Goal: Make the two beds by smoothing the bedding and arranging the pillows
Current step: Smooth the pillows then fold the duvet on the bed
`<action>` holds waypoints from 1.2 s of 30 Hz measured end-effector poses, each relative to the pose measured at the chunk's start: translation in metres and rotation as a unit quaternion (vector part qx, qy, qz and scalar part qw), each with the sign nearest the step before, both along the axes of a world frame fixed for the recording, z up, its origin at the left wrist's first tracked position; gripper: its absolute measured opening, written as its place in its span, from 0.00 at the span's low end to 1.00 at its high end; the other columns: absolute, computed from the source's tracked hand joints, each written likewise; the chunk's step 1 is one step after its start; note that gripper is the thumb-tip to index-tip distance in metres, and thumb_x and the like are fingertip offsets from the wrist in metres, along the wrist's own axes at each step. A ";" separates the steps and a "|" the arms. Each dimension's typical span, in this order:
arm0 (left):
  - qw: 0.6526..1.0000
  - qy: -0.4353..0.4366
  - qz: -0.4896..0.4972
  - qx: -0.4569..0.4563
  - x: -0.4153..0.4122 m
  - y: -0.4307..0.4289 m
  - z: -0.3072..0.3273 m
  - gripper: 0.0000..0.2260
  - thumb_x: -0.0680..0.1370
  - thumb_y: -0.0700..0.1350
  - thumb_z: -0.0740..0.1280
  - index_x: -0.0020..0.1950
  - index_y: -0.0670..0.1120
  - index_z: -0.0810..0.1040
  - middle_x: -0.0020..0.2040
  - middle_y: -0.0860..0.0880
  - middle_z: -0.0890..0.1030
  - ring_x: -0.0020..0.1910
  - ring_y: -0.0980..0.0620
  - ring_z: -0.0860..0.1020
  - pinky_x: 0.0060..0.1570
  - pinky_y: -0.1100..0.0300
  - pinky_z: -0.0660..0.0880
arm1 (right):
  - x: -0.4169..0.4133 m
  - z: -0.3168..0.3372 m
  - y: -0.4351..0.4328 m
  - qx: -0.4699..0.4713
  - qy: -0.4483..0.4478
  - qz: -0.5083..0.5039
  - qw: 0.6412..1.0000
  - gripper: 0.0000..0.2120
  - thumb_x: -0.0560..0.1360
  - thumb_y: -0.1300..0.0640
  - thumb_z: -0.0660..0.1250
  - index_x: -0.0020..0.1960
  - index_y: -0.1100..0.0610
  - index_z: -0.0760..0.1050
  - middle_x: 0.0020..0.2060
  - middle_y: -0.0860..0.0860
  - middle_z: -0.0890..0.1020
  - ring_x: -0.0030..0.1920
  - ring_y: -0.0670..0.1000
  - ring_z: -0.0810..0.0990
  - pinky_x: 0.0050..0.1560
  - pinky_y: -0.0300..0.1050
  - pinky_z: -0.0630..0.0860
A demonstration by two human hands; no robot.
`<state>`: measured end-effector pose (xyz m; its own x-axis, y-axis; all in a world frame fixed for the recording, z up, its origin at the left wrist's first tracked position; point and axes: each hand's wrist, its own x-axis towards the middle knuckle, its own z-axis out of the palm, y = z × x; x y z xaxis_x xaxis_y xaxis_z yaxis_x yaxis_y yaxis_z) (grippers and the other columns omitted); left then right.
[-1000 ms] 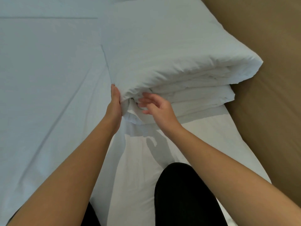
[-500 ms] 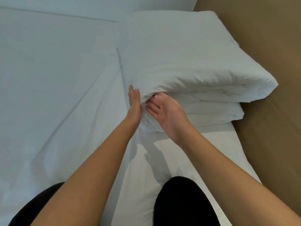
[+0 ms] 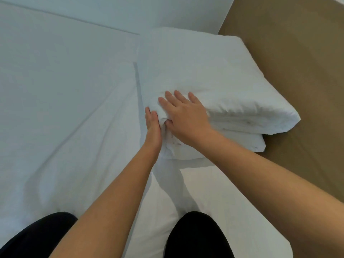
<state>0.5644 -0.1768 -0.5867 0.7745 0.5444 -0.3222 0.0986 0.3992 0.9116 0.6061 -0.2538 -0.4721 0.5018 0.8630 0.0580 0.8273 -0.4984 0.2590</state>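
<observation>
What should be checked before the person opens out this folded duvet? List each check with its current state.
1. Right hand holds the top layer of the folded duvet: ok, fingers on top, thumb tucked under the fold.
2. Left hand grips too: not ok, it lies flat against the corner.
3. Duvet fully on the bed: not ok, its right end overhangs the brown surface.
4. Sheet to the left smooth: not ok, long creases.
5. Knee off the duvet: ok, apart from it.
</observation>
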 end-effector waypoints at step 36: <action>0.987 -0.104 0.003 0.120 0.045 0.015 0.009 0.28 0.78 0.58 0.43 0.79 0.57 0.46 0.79 0.59 0.49 0.77 0.62 0.47 0.78 0.50 0.43 | 0.067 -0.029 0.024 -0.043 0.126 -0.055 0.990 0.26 0.83 0.51 0.38 0.80 0.47 0.43 0.79 0.39 0.45 0.78 0.45 0.37 0.76 0.58 0.33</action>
<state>0.6097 -0.1619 -0.5780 0.8063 0.5912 -0.0179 -0.1019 0.1686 0.9804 0.6729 -0.2301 -0.5006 0.5828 0.7984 -0.1516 0.8126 -0.5747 0.0969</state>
